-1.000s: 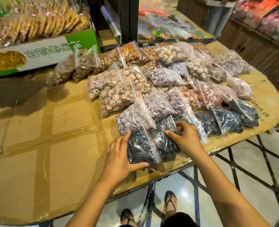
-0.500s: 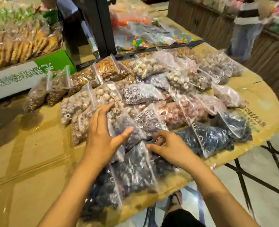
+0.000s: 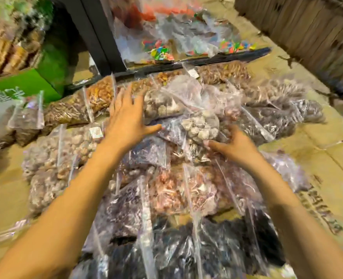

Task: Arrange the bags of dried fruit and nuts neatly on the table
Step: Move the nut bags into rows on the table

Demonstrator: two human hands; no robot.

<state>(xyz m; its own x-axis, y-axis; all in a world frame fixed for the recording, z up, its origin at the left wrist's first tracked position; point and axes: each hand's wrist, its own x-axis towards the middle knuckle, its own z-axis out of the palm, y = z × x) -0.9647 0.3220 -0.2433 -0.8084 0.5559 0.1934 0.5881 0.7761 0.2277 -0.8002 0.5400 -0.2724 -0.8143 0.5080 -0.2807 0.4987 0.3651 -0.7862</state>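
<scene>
Several clear zip bags of dried fruit and nuts lie in overlapping rows on the cardboard-covered table (image 3: 317, 162). Dark fruit bags (image 3: 206, 250) are nearest me, pinkish ones (image 3: 178, 190) in the middle, brown nut bags (image 3: 100, 95) at the back. My left hand (image 3: 126, 115) reaches far over the pile with fingers spread and straight, above a bag of pale nuts (image 3: 162, 105). My right hand (image 3: 233, 146) has its fingers curled into a bag of pale lumpy pieces (image 3: 200, 127) in the middle of the pile. The picture is blurred by motion.
A green and white box (image 3: 21, 89) with stacked biscuits stands at the back left. A black post (image 3: 98, 37) rises behind the bags, with bags of coloured sweets (image 3: 160, 51) beyond it. A wooden wall (image 3: 307, 33) runs along the back right. Bare cardboard lies at left.
Both hands have left the dark bags at the near edge and moved toward the back of the pile. The camera has leaned in closer over the table.
</scene>
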